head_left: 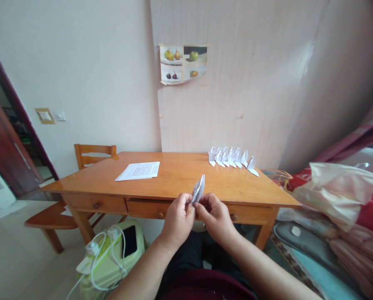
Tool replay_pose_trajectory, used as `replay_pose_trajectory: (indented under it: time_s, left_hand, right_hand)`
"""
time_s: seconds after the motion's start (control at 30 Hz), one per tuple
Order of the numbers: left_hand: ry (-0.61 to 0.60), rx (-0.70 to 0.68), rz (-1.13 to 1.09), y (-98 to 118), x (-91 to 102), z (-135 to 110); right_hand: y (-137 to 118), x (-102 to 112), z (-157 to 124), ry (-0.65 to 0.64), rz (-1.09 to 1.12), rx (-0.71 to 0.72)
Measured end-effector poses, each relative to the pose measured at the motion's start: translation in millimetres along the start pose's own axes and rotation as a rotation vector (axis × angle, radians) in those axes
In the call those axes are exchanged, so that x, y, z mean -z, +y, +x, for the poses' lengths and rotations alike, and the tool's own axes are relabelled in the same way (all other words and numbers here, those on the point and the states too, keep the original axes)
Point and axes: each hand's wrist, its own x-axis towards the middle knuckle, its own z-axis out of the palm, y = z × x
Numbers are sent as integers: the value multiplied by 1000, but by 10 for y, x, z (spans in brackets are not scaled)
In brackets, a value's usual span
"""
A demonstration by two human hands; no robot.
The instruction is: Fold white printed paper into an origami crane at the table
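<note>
A small folded piece of printed paper (199, 189) stands pointed end up between my two hands, just in front of the table's near edge. My left hand (180, 214) pinches its lower left side between thumb and fingers. On the other side, my right hand (215, 214) grips its lower right with the thumb in front. The bottom of the paper is hidden by my fingers. Several folded paper figures (228, 157) with pointed tops stand in rows at the table's back right. A stack of printed sheets (138, 171) lies flat at the left.
The wooden table (174, 179) has drawers along its front. Behind it at left is a wooden chair (95, 149); a bench (53, 216) stands below. A light green box (127, 254) carries white cables and a dark phone (129, 241). Plastic bags (336, 191) crowd the right side.
</note>
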Motion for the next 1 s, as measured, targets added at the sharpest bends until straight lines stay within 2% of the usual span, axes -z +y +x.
replay_pose_trajectory:
  time_s: [0.23, 0.33, 0.4, 0.47, 0.67, 0.8, 1.0]
  left_hand:
    - [-2, 92, -178, 4, -1, 8]
    - [54, 57, -153, -8, -13, 18]
    - [94, -6, -127, -26, -1, 31]
    - [77, -42, -159, -45, 31, 45]
    - [-37, 31, -509, -47, 156, 58]
    - [-41, 88, -680, -53, 175, 38]
    - [-67, 169, -873, -94, 145, 26]
  right_hand:
    - [68, 18, -3, 25, -110, 11]
    - [85, 19, -17, 10, -124, 37]
    - [80, 25, -35, 9, -172, 98]
    - [56, 33, -57, 9, -271, 204]
    - [-58, 20, -119, -23, -569, 540]
    - [-106, -12, -131, -16, -587, 605]
    - [-183, -16, -146, -13, -535, 614]
